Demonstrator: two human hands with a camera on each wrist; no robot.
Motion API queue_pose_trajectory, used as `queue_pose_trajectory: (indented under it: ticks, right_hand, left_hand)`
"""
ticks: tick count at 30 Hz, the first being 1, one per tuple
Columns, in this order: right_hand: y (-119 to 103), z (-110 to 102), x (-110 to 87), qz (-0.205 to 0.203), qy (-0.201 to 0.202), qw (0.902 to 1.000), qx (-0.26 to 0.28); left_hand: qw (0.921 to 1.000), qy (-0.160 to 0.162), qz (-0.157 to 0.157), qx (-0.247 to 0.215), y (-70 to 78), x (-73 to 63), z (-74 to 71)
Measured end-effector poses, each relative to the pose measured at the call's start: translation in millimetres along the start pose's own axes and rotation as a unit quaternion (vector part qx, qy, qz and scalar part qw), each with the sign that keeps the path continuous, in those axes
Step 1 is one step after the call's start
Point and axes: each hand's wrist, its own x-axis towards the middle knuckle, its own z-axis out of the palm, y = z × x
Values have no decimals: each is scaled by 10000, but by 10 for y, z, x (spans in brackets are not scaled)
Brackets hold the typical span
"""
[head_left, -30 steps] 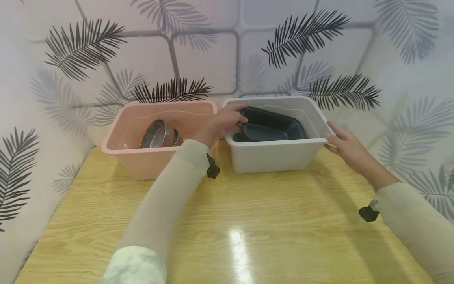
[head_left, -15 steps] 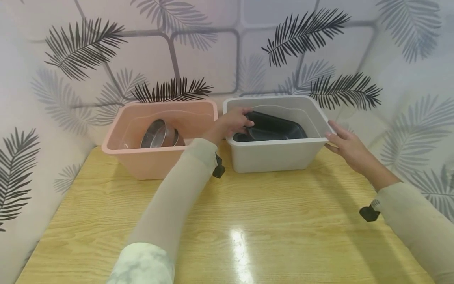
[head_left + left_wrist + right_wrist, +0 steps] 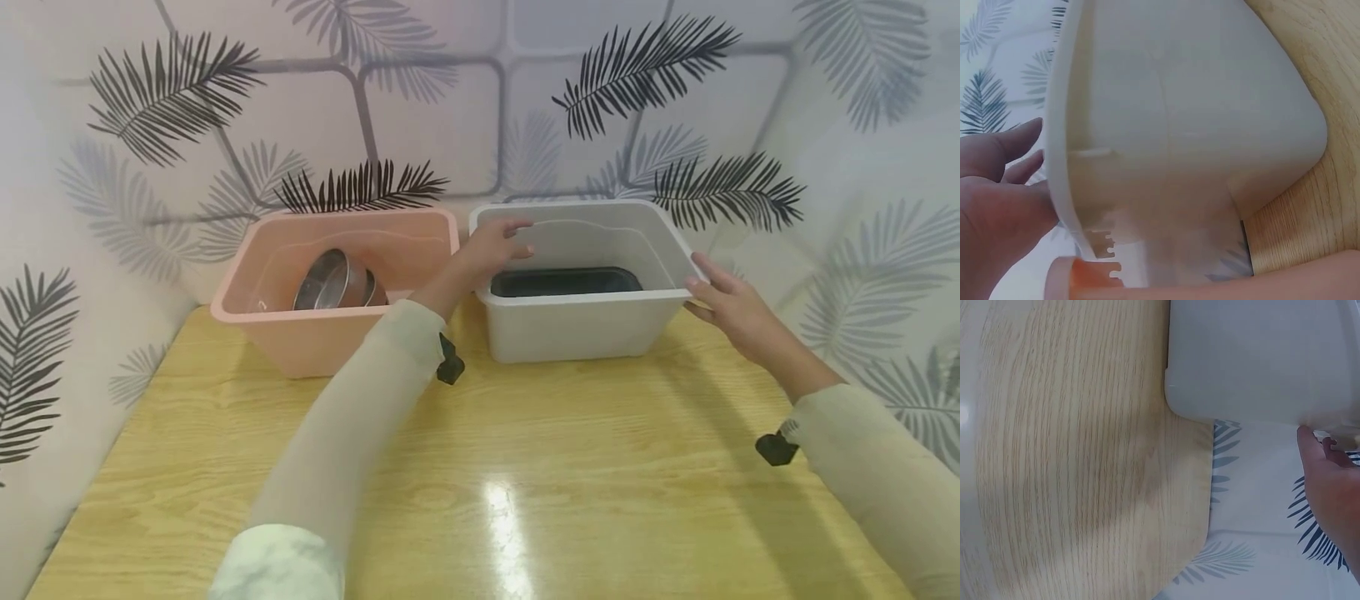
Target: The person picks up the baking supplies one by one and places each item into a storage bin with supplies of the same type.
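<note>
In the head view, a black rectangular pan (image 3: 566,282) lies low and level inside the white plastic bin (image 3: 570,329), partly hidden by the front wall. Over that bin's left rim reaches my left hand (image 3: 491,250), thumb and fingers stretched apart with nothing between them. The left wrist view shows the left hand (image 3: 1000,187) beside the white bin's rim (image 3: 1057,125). My right hand (image 3: 731,312) grips the same bin's rim at the front right corner. In the right wrist view, a finger of my right hand (image 3: 1332,487) lies against the bin's outer wall (image 3: 1260,362).
A pink bin (image 3: 300,346) stands close on the left, holding round metal pans (image 3: 333,279). Both bins are at the back of a wooden table (image 3: 600,467), against a wall covering (image 3: 427,125) with a leaf pattern. My left forearm crosses in front of the pink bin.
The black pan, tilted and held by my left hand before, has dropped flat into the white bin. My left hand has let go and its fingers have spread. The right hand stays on the rim.
</note>
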Motion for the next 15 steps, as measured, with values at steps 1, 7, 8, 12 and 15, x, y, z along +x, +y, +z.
queue_pose_trajectory:
  ticks: [1,7,8,12,15]
  right_hand:
    - [-2,0,5,-33,-6,10000,-6]
    - [-27,7,9,24,256,9964,-804]
    - [-34,8,2,66,336,9938,-1063]
    - [-53,13,-31,161,680,9780,-1967]
    - [-66,51,-73,-58,1145,9646,-2373]
  left_hand:
    - [9999,28,60,-106,2,-15,-13]
    - [9972,260,494,-499,4,-210,-65]
    - [9969,326,629,-335,-11,-264,-75]
    - [9927,477,1089,194,-128,-517,-129]
    - [9908,470,1211,376,-246,-737,-153]
